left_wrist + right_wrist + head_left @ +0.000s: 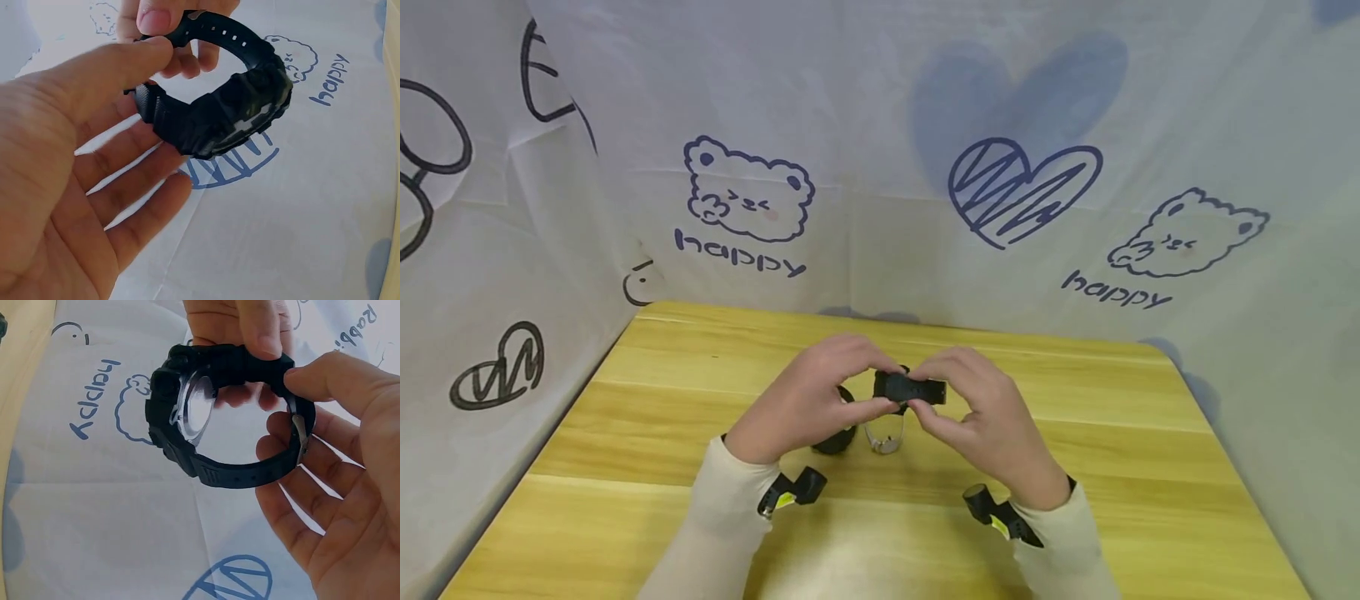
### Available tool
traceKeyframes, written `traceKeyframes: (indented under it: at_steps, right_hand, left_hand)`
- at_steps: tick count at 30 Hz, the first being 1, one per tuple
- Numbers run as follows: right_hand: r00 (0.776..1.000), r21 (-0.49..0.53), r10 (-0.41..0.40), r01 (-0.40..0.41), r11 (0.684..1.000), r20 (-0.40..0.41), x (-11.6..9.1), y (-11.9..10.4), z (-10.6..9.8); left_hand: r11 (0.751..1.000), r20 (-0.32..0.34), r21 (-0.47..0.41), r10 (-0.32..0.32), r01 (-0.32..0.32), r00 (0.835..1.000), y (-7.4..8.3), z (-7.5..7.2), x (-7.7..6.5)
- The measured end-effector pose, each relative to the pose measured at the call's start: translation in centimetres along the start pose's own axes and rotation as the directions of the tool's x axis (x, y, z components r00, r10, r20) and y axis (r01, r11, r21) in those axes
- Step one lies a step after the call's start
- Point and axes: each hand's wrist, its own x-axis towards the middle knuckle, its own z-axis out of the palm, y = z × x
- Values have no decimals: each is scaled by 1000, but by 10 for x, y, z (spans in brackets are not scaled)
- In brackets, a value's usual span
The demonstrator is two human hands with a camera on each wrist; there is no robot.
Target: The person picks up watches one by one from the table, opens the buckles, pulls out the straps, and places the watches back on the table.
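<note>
Both hands hold a black wristwatch (932,392) in front of the body, its strap bent round into a loop. My left hand (812,396) pinches the strap on the left with thumb and fingers. From the other side, the thumb and fingers of my right hand (988,408) pinch the strap near its metal buckle (300,439). In the left wrist view the bulky watch case (247,115) faces away from the palm. The right wrist view shows the shiny metal case back (199,407) inside the loop.
Beyond the hands on the wooden table (1150,467) lies a pale metal-banded watch (887,445). A black round object (835,442) beside it is partly hidden by the left hand. White printed cloth (880,250) hangs behind the table and along its sides.
</note>
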Motion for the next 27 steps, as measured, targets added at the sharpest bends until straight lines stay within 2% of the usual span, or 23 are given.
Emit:
traceKeyframes:
  at_steps: [4, 7, 11, 21, 27]
  right_hand:
    - [1000, 16, -14, 13, 1000, 5, 0, -1, 1]
    - [1000, 34, -21, 21, 999, 9, 1, -2, 2]
    - [1000, 58, -27, 27, 998, 0, 1, -4, 1]
    - [1000, 94, -30, 29, 995, 0, 1, -4, 0]
    - [999, 109, -36, 36, 993, -3, 1, -2, -2]
  left_hand:
    - [1000, 15, -12, 20, -20, 1000, 2, 1, 0]
    - [999, -8, -8, 30, -31, 1000, 4, 0, -1]
    - [997, -49, 0, 75, -75, 996, 6, 0, 0]
    - [988, -80, 19, 157, -156, 984, 7, 0, 3]
    - [989, -85, -23, 147, -149, 985, 6, -1, 2]
